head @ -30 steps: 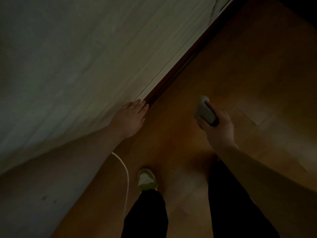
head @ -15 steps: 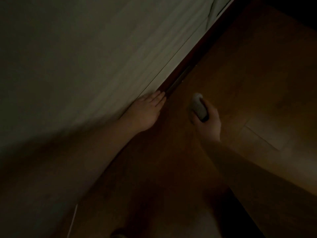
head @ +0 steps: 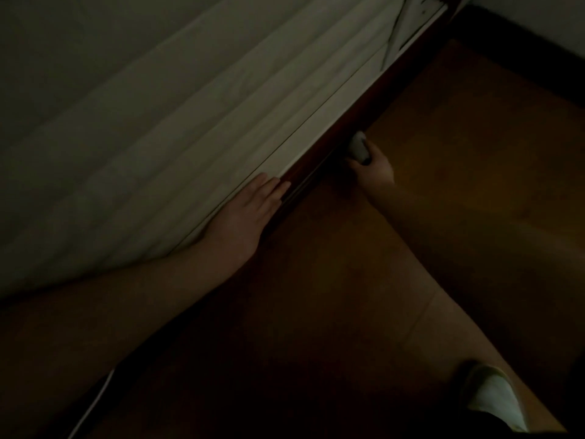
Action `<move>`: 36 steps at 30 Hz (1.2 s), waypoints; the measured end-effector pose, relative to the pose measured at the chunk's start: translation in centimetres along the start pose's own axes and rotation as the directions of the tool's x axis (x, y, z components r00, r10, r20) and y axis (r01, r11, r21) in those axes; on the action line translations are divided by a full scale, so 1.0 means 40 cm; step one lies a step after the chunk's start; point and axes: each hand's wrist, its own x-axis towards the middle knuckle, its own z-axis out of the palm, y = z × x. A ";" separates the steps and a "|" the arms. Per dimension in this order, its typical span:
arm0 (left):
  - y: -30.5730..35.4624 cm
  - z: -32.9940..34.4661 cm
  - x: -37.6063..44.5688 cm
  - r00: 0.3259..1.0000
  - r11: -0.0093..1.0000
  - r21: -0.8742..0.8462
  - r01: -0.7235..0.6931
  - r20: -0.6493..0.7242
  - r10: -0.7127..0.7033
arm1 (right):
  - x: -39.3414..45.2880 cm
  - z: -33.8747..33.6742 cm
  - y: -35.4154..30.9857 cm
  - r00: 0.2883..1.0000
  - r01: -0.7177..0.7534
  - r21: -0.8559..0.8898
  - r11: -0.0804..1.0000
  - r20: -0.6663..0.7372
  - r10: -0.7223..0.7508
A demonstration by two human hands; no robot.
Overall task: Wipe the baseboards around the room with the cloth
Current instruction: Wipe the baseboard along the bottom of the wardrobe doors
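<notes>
The room is dim. A dark reddish-brown baseboard [head: 354,122] runs diagonally from the centre to the upper right, below a pale wall covered with a wrinkled white sheet [head: 196,128]. My right hand [head: 375,167] grips a small pale folded cloth [head: 358,147] and holds it against the baseboard. My left hand [head: 250,207] lies flat, fingers straight, against the lower edge of the white sheet just above the baseboard.
The wooden floor [head: 474,153] spreads to the right and below. A dark strip along another wall [head: 538,52] crosses the upper right corner. My light shoe [head: 493,397] stands at the bottom right. A thin white cord [head: 91,407] lies at the bottom left.
My right hand has carried the cloth from above the floor up to the baseboard. My left hand has slid further along the wall. The view has shifted forward along the baseboard.
</notes>
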 end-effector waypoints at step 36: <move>-0.068 -0.049 0.025 0.993 1.000 -0.008 0.009 -0.115 -0.010 | -0.545 0.205 0.138 0.969 -0.206 0.414 0.887 0.212 0.126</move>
